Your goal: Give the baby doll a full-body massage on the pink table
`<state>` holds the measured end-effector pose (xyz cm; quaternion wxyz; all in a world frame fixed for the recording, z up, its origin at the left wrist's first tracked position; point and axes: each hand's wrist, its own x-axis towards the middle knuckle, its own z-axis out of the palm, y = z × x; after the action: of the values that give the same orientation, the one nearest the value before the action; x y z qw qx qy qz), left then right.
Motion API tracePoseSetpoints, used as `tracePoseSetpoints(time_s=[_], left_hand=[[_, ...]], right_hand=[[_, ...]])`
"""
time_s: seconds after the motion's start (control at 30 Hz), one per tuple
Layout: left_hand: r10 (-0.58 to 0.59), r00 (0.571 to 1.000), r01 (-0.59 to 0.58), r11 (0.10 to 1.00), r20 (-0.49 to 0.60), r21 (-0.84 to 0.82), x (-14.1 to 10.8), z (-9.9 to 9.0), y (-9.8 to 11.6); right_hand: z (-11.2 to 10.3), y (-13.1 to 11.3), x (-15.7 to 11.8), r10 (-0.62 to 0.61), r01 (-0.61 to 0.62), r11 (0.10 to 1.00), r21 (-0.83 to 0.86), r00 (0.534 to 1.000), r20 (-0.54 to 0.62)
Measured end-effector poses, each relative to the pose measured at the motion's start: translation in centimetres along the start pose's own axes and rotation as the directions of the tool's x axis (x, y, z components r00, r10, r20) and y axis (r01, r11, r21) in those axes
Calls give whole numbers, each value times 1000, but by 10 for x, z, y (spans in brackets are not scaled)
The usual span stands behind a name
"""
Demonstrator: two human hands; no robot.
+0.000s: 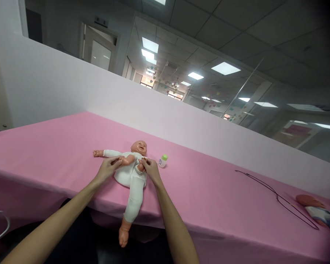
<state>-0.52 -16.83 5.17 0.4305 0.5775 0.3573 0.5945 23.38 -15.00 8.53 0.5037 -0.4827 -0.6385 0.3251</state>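
Observation:
A baby doll (130, 174) in a white outfit lies face up on the pink-covered table (203, 190). One of its feet hangs past the front edge, and one arm stretches out to the left. My left hand (108, 168) pinches the doll's raised bare foot over its body. With its fingers closed, my right hand (151, 168) grips the doll's small hand at its chest. Just right of the doll's head stands a small bottle (162, 161) with a green cap.
On the right of the table lies a thin dark cable (276, 194). Another doll (316, 211) is at the far right edge. A low white wall (181, 124) runs behind the table, with glass above it. A white cord (5, 223) curves at the lower left.

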Motion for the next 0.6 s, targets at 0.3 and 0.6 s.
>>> tracePoseSetpoints(time_s=[0.3, 0.6], left_hand=[[-66, 998, 67, 988, -13, 140, -100, -66, -5], [-24, 1000, 21, 977, 11, 213, -160, -75, -16]], right_hand=[[-73, 52, 4, 351, -154, 907, 391, 790, -503], [-77, 49, 0, 352, -90, 888, 452, 765, -539]])
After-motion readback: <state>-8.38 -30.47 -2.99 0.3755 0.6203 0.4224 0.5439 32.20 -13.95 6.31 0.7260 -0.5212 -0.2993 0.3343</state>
